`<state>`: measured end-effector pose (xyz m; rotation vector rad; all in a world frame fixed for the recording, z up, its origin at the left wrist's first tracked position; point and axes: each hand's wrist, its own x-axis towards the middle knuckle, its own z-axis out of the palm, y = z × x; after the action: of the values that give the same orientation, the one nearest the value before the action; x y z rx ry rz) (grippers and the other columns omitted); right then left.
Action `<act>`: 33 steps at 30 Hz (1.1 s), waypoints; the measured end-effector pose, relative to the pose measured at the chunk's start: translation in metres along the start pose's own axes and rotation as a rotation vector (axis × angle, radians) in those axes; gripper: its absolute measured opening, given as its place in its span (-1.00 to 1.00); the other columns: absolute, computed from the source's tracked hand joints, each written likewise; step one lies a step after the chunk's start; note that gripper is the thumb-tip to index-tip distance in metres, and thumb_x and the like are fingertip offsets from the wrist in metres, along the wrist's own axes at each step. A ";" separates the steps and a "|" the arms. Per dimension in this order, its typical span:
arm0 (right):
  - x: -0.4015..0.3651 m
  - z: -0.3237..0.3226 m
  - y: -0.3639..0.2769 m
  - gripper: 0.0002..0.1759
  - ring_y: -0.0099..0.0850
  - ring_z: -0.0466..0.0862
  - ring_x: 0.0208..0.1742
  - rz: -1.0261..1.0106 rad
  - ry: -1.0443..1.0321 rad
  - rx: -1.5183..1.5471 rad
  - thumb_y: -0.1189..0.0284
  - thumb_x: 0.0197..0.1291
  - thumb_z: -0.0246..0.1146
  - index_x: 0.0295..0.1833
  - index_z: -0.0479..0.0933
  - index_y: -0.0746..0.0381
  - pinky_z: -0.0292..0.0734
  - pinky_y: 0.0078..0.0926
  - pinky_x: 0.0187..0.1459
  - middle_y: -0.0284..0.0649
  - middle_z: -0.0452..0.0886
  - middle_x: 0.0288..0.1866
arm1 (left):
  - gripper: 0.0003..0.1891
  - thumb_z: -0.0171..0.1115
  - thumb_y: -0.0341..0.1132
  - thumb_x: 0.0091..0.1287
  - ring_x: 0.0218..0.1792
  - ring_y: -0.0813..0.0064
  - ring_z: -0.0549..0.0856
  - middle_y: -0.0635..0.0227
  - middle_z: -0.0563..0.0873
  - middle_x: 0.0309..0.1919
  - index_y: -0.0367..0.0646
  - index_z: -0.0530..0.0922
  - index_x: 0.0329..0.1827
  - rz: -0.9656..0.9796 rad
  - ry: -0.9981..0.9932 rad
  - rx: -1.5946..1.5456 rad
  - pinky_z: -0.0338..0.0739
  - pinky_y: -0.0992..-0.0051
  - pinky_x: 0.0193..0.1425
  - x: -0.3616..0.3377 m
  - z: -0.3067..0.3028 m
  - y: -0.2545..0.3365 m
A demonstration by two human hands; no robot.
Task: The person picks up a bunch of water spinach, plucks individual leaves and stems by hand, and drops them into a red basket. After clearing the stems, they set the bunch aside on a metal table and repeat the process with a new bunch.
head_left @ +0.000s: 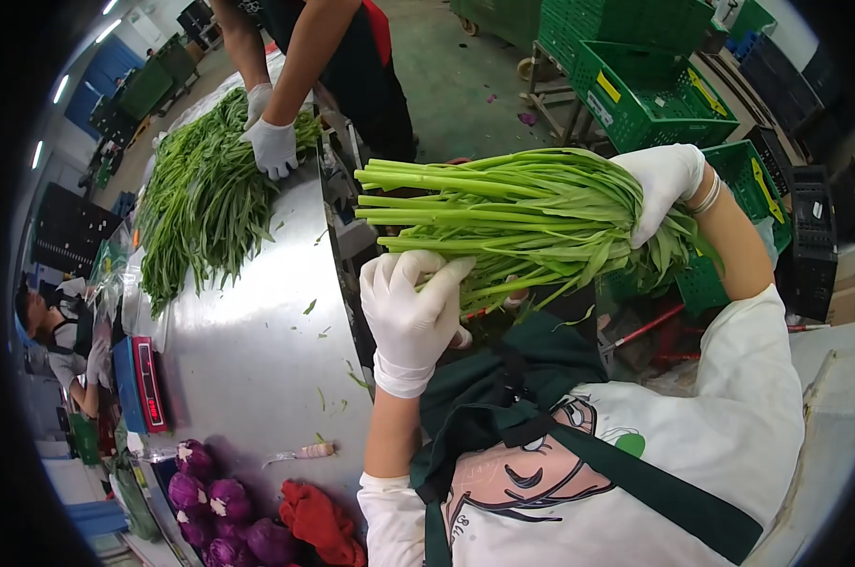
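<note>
A large bunch of leafy green stalks point(503, 203) is held up in front of my body, its cut ends pointing left and its leaves to the right. My right hand point(662, 189), in a white glove, wraps round the leafy end. At the stalk end, my left hand point(416, 307), also gloved, has its fingers curled against the lower stalks. Across the metal table point(248, 350), a co-worker's gloved hands point(272, 142) rest on a big pile of long green leaves point(205, 194).
Several purple cabbages point(227, 498) and a red cloth point(321, 522) lie at the table's near end, with a scale point(142, 385) on its left edge. Another person point(64, 331) stands at far left. Green crates point(649, 99) stand at upper right; a small knife point(305, 453) lies on the table.
</note>
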<state>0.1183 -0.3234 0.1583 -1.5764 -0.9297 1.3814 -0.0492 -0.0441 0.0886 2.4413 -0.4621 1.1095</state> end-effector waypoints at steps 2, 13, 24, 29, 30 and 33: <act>0.000 0.000 0.000 -0.26 -0.52 0.52 0.05 -0.002 0.004 0.002 0.62 -0.14 0.45 0.23 0.34 0.39 0.47 -0.48 0.11 -0.19 0.57 0.11 | -0.74 0.36 -0.44 -0.11 -0.33 0.42 0.50 0.50 0.52 -0.42 0.01 0.69 -0.29 -0.054 -0.024 -0.048 0.32 0.39 -0.14 0.002 0.002 0.003; 0.000 0.000 0.001 -0.30 -0.53 0.53 0.03 0.011 0.057 0.005 0.61 -0.11 0.43 0.22 0.34 0.39 0.48 -0.50 0.08 -0.19 0.58 0.09 | -0.73 0.47 -0.36 -0.12 -0.21 0.37 0.52 0.46 0.60 -0.38 -0.06 0.73 -0.28 -0.157 -0.135 -0.194 0.36 0.39 -0.07 0.008 0.017 0.005; 0.003 0.000 0.000 -0.33 -0.55 0.52 0.01 0.002 0.020 -0.018 0.57 -0.10 0.43 0.20 0.36 0.41 0.48 -0.51 0.07 -0.19 0.59 0.07 | -0.78 0.43 -0.35 -0.03 -0.15 0.32 0.58 0.40 0.71 -0.30 -0.06 0.72 -0.27 -0.256 -0.190 -0.365 0.35 0.36 0.00 -0.001 0.035 -0.003; 0.002 -0.001 0.003 -0.33 -0.56 0.52 0.01 0.002 0.037 -0.002 0.57 -0.10 0.43 0.20 0.37 0.41 0.48 -0.51 0.07 -0.19 0.59 0.07 | -0.78 0.44 -0.35 -0.03 -0.15 0.34 0.59 0.40 0.71 -0.30 -0.07 0.72 -0.27 -0.279 -0.140 -0.432 0.35 0.37 -0.01 -0.004 0.041 -0.003; 0.002 -0.001 0.003 -0.33 -0.56 0.52 0.01 -0.002 0.043 0.008 0.56 -0.10 0.43 0.20 0.37 0.41 0.48 -0.51 0.07 -0.19 0.59 0.07 | -0.78 0.44 -0.36 -0.03 -0.14 0.34 0.59 0.40 0.71 -0.30 -0.07 0.72 -0.27 -0.291 -0.126 -0.457 0.35 0.37 -0.02 -0.005 0.042 -0.003; 0.000 -0.003 0.005 -0.21 -0.53 0.52 0.05 0.046 0.064 0.016 0.57 -0.18 0.50 0.24 0.32 0.39 0.48 -0.46 0.10 -0.18 0.56 0.12 | -0.81 0.43 -0.35 -0.02 -0.16 0.35 0.58 0.39 0.70 -0.32 -0.07 0.72 -0.31 -0.472 -0.101 -0.648 0.35 0.36 -0.05 -0.007 0.043 -0.003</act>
<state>0.1218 -0.3256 0.1533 -1.6296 -0.8472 1.3587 -0.0253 -0.0626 0.0567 1.8885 -0.2065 0.5281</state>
